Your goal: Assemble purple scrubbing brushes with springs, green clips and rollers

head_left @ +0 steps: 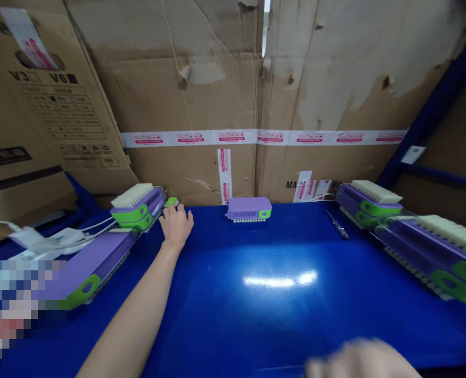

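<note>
My left hand point(176, 227) reaches to the back left of the blue table, fingers slightly bent and thumb apart. Just beyond its fingertips lies a small green piece point(172, 201); whether they touch it I cannot tell. Beside it is a stack of purple-and-green units with cream bristle-like teeth point(138, 206). A larger purple-and-green unit point(94, 260) lies nearer on the left. Blurred by motion, my right hand point(361, 359) shows only partly at the bottom edge, and its fingers cannot be made out. One purple unit point(249, 208) sits teeth down at the back middle.
More toothed purple units lie on the right, a small stack point(369, 202) and a larger stack point(433, 252). A thin screwdriver-like tool point(339, 226) is near them. White plugs and cables point(47, 239) crowd the left. Taped cardboard point(201, 94) walls the back; a blue post point(425, 115) stands right.
</note>
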### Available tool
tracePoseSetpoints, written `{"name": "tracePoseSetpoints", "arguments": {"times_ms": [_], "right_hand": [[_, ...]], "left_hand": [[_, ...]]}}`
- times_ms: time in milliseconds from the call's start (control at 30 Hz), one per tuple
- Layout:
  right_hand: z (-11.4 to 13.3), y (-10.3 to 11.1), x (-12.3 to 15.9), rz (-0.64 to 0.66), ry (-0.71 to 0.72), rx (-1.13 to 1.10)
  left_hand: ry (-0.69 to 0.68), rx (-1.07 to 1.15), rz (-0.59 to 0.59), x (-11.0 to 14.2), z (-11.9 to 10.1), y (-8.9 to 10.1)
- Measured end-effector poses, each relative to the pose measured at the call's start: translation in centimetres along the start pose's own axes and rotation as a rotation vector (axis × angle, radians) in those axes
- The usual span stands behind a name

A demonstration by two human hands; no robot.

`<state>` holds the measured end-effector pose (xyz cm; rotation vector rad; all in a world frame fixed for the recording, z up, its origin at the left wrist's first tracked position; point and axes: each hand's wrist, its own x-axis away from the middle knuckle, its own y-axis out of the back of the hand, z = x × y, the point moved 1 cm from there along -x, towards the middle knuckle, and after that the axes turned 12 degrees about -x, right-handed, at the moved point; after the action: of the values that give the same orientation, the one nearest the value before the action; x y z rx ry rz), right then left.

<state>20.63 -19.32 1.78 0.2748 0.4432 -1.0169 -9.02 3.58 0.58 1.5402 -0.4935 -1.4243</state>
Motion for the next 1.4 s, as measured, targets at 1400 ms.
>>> {"name": "tracePoseSetpoints", "arguments": {"times_ms": [1400], "right_hand": [[-9.3, 14.7, -12.2, -0.426, -0.136, 1.137]], "left_hand": [[0.002, -0.050, -0.033, -0.5, 0.5, 0.0]]}}
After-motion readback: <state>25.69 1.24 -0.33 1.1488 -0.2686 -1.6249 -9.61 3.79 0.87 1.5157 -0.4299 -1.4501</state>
